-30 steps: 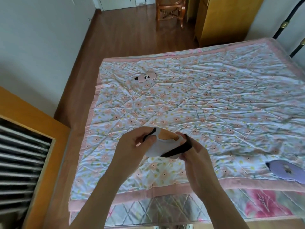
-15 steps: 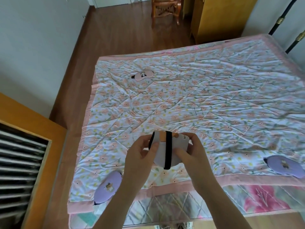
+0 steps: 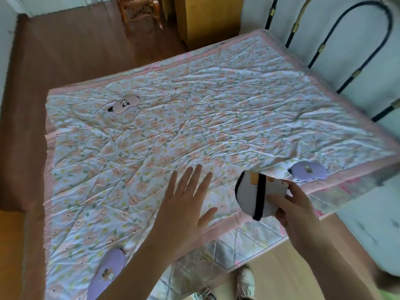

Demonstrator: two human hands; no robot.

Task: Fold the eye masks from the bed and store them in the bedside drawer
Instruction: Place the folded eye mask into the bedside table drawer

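Note:
My right hand (image 3: 296, 210) grips a folded white eye mask (image 3: 252, 197) with an orange patch and a black strap wrapped round it, held above the bed's near edge. My left hand (image 3: 186, 204) hovers over the floral quilt (image 3: 194, 118) with fingers spread and nothing in it. A pink eye mask (image 3: 125, 103) lies flat at the far left of the bed. One purple eye mask (image 3: 308, 171) rests near the right edge. Another purple eye mask (image 3: 107, 276) lies at the near left, partly hidden behind my left forearm.
A black metal bedstead (image 3: 355, 46) rises at the right of the bed. A yellow wooden cabinet (image 3: 207, 16) and a wooden chair (image 3: 140, 11) stand on the brown floor beyond. My shoes (image 3: 244, 282) show at the bottom. No drawer is in view.
My left hand has let go of the folded white mask and spread open over the quilt. My right hand has carried the mask to the right. The view has swung right.

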